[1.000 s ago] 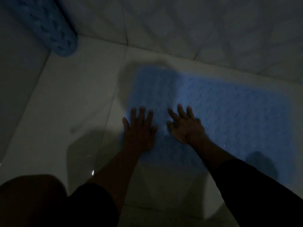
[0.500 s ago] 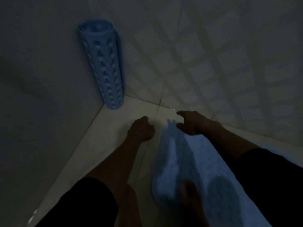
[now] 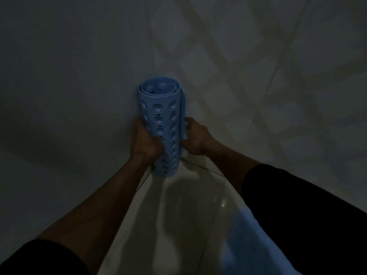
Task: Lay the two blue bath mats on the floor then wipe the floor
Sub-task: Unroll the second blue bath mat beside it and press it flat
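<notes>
a rolled blue bath mat stands upright in the corner where two tiled walls meet, its lower end on the pale glossy floor. round suction cups and holes dot its outer face, and the open top shows the coil. the left hand grips the roll's left side, fingers curled round it. the right hand holds the right side, along the loose edge. both forearms reach in from dark sleeves. a second blue mat lies flat on the floor at lower right, partly hidden by the right sleeve. the room is dim.
</notes>
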